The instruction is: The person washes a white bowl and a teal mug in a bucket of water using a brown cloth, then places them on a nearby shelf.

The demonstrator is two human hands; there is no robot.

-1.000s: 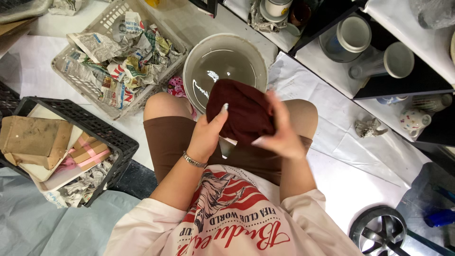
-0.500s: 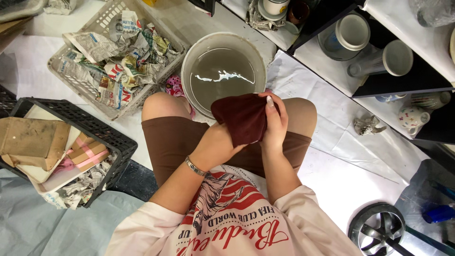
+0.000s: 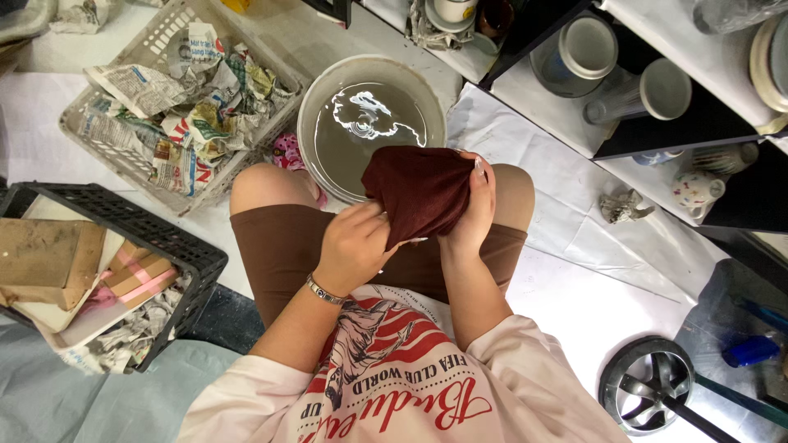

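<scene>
Left hand [image 3: 355, 244] lower under cloth [image 3: 420, 190]

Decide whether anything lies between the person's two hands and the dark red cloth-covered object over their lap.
Nothing visible does. The left hand grips the dark red cloth-covered object from below and the right hand presses its side, both touching the cloth directly. The round grey basin of water lies just beyond.

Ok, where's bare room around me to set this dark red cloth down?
White floor right of your knee, between the shelf unit and black wheel, is bare. Left is crowded: newspaper basket, black crate.
</scene>
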